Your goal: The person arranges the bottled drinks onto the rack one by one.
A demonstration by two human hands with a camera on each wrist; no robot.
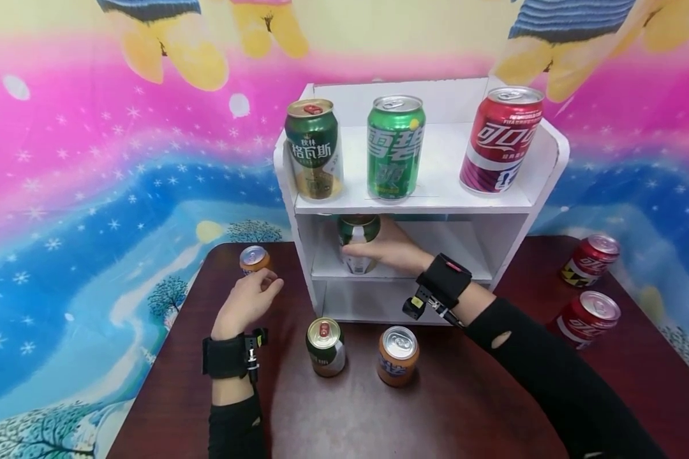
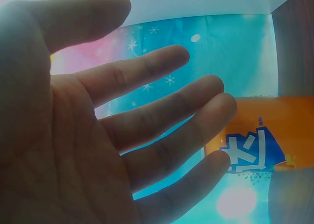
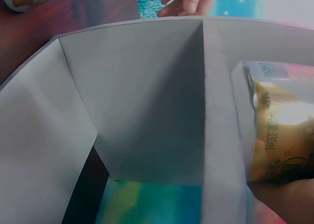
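Observation:
My right hand [image 1: 393, 247] grips a green and gold can [image 1: 350, 228] on the middle level of a white shelf unit [image 1: 344, 278]. In the right wrist view, the can's gold side [image 3: 282, 111] shows beside a shelf board, with part of the hand [image 3: 289, 199] against it. At the left, my left hand [image 1: 247, 303] is held in the air near an orange can [image 1: 254, 256], which it partly hides in the head view. Its fingers are spread and hold nothing in the left wrist view, where the orange can [image 2: 294, 131] appears beyond the fingertips.
Along the top shelf stand a green and gold can [image 1: 316, 153], a green can [image 1: 396, 150] and a red can [image 1: 502, 140]. Before the unit are another green and gold can [image 1: 325, 347] and an orange can [image 1: 399, 357]. Two red cans [image 1: 590, 258] stand at the right.

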